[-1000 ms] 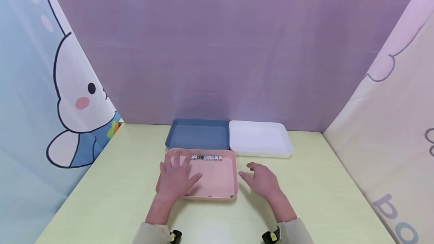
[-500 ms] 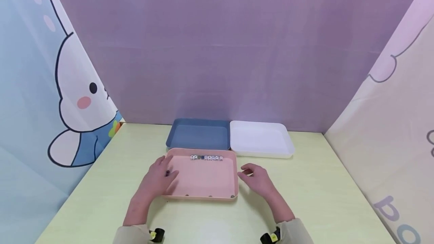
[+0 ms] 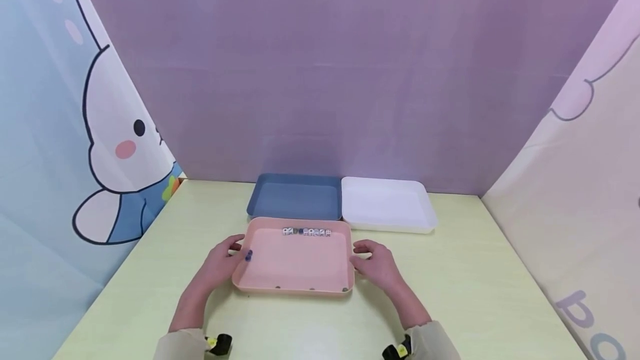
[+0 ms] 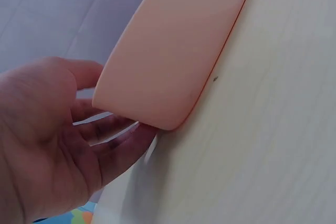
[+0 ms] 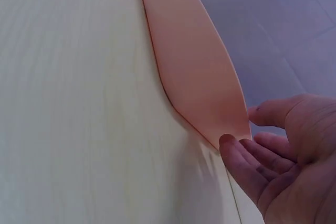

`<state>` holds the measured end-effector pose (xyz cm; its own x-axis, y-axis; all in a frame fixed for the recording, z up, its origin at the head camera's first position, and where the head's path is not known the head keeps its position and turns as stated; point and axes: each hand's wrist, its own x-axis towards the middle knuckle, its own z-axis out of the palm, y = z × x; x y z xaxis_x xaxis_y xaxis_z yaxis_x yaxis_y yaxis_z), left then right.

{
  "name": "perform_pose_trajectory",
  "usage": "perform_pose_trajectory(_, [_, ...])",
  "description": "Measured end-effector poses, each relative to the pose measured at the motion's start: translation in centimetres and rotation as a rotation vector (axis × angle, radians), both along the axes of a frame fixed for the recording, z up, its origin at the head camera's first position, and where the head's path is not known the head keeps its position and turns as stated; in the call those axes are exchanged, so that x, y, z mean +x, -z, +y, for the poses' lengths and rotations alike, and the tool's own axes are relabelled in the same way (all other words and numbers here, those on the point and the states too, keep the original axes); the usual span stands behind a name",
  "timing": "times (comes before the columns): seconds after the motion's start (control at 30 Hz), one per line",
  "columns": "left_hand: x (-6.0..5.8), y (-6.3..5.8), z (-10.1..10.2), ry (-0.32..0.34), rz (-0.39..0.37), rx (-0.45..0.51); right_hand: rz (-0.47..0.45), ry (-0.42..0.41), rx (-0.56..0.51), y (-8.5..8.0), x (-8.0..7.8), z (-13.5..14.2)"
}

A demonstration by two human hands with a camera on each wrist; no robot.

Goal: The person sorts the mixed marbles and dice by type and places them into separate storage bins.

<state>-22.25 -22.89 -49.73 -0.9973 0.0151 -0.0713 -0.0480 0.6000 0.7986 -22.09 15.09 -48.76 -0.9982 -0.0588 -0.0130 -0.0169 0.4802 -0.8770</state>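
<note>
A pink tray (image 3: 295, 263) lies on the table between both hands. In the head view, my left hand (image 3: 220, 261) grips its left side, thumb over the rim and the other fingers curled round the outside wall. My right hand (image 3: 379, 264) holds the opposite side; in the right wrist view its thumb tip is at the rim and its fingers (image 5: 247, 166) curl along the outer wall. Along the tray's far edge runs a row of small patterned cubes (image 3: 315, 232), with darker ones among them. A few small dark blue pieces (image 3: 248, 256) sit inside by the left wall.
Behind the pink tray stand a blue tray (image 3: 295, 198) and a white tray (image 3: 387, 204), side by side. Several small dark bits (image 3: 312, 289) show along the pink tray's near edge. A purple cloth (image 3: 320, 71) hangs behind the pale table (image 3: 465, 276).
My left hand has moved from over the pink tray, left to its side, and now grips it, uncovering the blue pieces. My right hand has come onto the right rim.
</note>
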Motion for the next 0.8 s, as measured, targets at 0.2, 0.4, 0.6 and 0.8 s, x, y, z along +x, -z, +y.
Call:
perform_pose_trajectory(0.2, [0.0,0.1,-0.1,0.007,0.013,0.017,-0.019,-0.005,-0.044,0.2,0.0,-0.3])
perform_pose_trajectory(0.4, [-0.1,0.1,-0.1,0.01,0.034,0.032,-0.014,-0.009,-0.058,0.5,0.0,-0.4])
perform_pose_trajectory(0.6, [-0.3,0.2,0.2,0.025,0.009,0.102,-0.019,-0.001,-0.038,0.3,0.1,-0.1])
perform_pose_trajectory(0.8, [-0.6,0.2,0.9,0.02,-0.018,0.138,-0.023,0.007,-0.024,0.3,-0.1,0.7])
